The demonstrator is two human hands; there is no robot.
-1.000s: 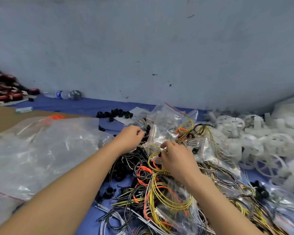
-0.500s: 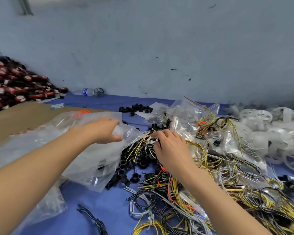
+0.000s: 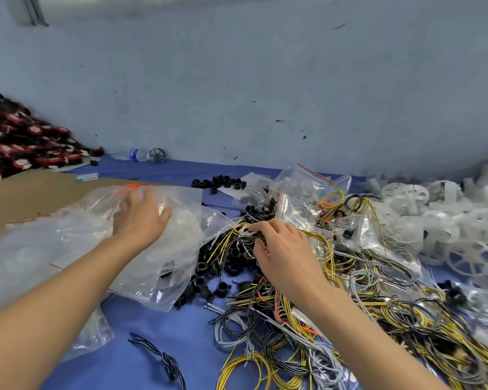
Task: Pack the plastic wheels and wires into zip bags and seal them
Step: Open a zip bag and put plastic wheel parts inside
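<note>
At 10 o'clock the left hand (image 3: pixel 141 220) rests, fingers spread, on a heap of clear bags (image 3: pixel 76 229); mid-table, the right hand (image 3: pixel 285 251) pinches 1 wire bundle (image 3: pixel 237 233).

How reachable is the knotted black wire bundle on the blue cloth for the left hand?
Probably yes: the left hand rests open on the clear bags, and the black wire bundle lies uncovered on bare cloth beside that forearm.

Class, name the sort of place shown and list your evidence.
Probably a small workshop's packing bench: heaps of wire bundles, a pile of white plastic wheels and loose zip bags cover the blue table.
</note>
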